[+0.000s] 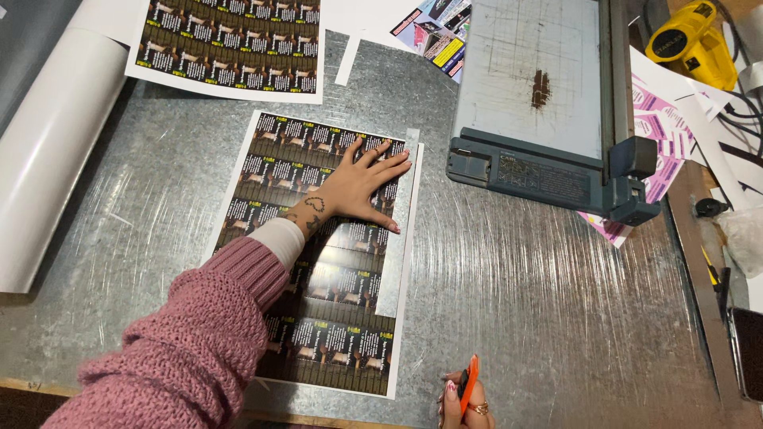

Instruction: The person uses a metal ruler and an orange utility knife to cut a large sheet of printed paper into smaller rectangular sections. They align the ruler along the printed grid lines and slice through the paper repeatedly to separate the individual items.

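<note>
Glossy paper sheet (334, 262) (scratched metal table (540, 294)).

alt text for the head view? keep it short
The left hand presses flat on a printed sheet of small dark cards lying on a scratched metal table, a metal ruler along the sheet's right side. The right hand holds an orange knife at the bottom edge; a paper trimmer sits beyond.

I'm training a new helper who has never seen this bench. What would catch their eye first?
The dark printed sheet at the centre of the metal table, with the left hand pressed flat on it. Next, the grey paper trimmer at upper right, and the orange knife in the right hand at the bottom edge.
</note>
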